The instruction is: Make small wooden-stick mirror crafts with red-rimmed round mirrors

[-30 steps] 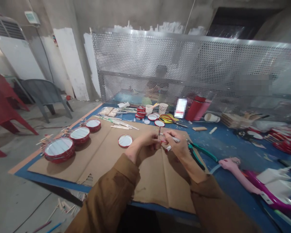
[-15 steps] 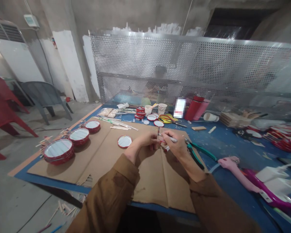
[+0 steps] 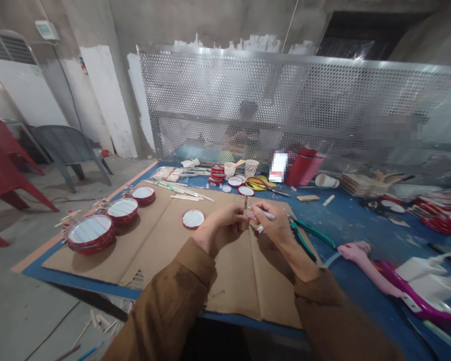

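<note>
Above the brown cardboard point(image 3: 233, 286), my left hand point(image 3: 231, 218) is closed on a small wooden stick point(image 3: 246, 201) that stands up from its fingers. My right hand point(image 3: 272, 220) grips a pale marker pen point(image 3: 268, 215), its tip end close to the stick and a small red and white piece between the hands. A red marker cap point(image 3: 259, 230) shows just below the pen. To the left lies a red-rimmed white lid point(image 3: 193, 219). Pliers with green handles point(image 3: 304, 240) rest right beside my right hand.
Three red-rimmed drum-like pieces point(image 3: 90, 233) line the cardboard's left side. Behind are scissors point(image 3: 261, 184), paper cups point(image 3: 251, 168), a lit phone point(image 3: 278, 167) and a red bottle point(image 3: 301, 168). A pink glue gun point(image 3: 372, 268) and white plugs lie at the right.
</note>
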A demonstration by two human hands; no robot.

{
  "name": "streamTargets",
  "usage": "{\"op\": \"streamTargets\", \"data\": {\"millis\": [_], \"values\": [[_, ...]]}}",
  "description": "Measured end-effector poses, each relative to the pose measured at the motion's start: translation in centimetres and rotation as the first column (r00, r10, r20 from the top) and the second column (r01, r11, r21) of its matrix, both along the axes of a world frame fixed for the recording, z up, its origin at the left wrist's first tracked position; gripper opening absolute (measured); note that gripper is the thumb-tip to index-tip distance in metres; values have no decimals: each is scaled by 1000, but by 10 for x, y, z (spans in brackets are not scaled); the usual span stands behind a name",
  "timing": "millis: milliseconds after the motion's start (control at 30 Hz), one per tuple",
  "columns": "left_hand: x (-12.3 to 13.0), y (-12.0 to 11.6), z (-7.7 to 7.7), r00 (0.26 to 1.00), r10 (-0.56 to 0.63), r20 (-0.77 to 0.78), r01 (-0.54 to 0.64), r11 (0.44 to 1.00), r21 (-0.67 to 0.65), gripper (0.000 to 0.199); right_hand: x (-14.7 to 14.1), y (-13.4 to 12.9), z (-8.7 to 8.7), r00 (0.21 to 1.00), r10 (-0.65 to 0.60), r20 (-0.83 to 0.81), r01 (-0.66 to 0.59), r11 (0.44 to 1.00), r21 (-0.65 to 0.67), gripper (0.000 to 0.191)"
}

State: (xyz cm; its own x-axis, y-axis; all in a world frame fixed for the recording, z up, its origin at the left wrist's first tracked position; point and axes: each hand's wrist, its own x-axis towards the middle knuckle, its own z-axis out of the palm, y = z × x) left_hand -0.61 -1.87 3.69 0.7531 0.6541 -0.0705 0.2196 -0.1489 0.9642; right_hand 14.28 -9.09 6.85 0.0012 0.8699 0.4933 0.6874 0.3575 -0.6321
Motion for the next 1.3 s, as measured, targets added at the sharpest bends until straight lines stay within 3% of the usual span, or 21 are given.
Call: {"op": "streamTargets", "data": {"millis": [600, 1000, 1300], "values": [[-2, -2, 3, 1000, -12, -6, 12, 998, 59, 15, -2, -2, 2, 1000, 9, 18, -9, 1000, -2, 25], [1, 0, 1, 1000, 3, -28, -2, 999, 33, 12, -1, 0, -1, 1000, -20, 1, 20, 999, -40, 22], [0, -2, -1, 1000, 1, 9, -1, 999, 41, 12, 0, 1, -2, 998, -6, -70, 5, 1000, -13, 22]]}}
